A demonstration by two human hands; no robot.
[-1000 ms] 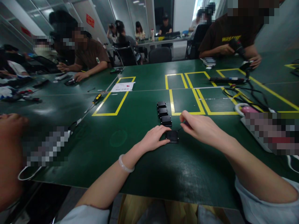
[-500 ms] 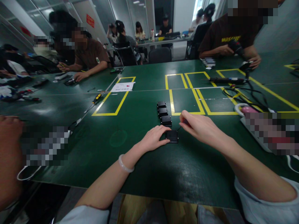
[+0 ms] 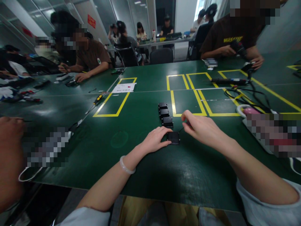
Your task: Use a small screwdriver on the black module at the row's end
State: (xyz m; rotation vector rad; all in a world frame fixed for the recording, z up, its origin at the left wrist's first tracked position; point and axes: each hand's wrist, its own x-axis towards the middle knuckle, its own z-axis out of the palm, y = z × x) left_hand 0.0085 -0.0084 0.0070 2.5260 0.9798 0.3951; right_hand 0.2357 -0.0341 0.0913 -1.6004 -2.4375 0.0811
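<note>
A small black box (image 3: 173, 138) with tiny shiny screw-like points at its corners lies flat on the green table (image 3: 145, 169). My left hand (image 3: 156, 138) grips its left side between thumb and fingers. My right hand (image 3: 197, 124) is closed around a small screwdriver (image 3: 181, 129), whose thin dark shaft slants down to the box's far right corner. Most of its handle is hidden in my fingers, and whether the tip touches a screw is too small to tell. Just beyond the box, a row of three similar black boxes (image 3: 164, 112) stands close together.
Yellow tape outlines (image 3: 188, 115) mark the table ahead. A paper label (image 3: 124, 88) and a yellow-black screwdriver (image 3: 98, 99) lie to the left. Black cables (image 3: 255, 94) and a blurred-out tray (image 3: 258, 135) are at right. Co-workers sit across, one holding a power driver (image 3: 238, 48); another's arm (image 3: 10, 160) is at far left.
My right hand's fingers have shifted very slightly around the screwdriver. My left hand and the black boxes stay in place.
</note>
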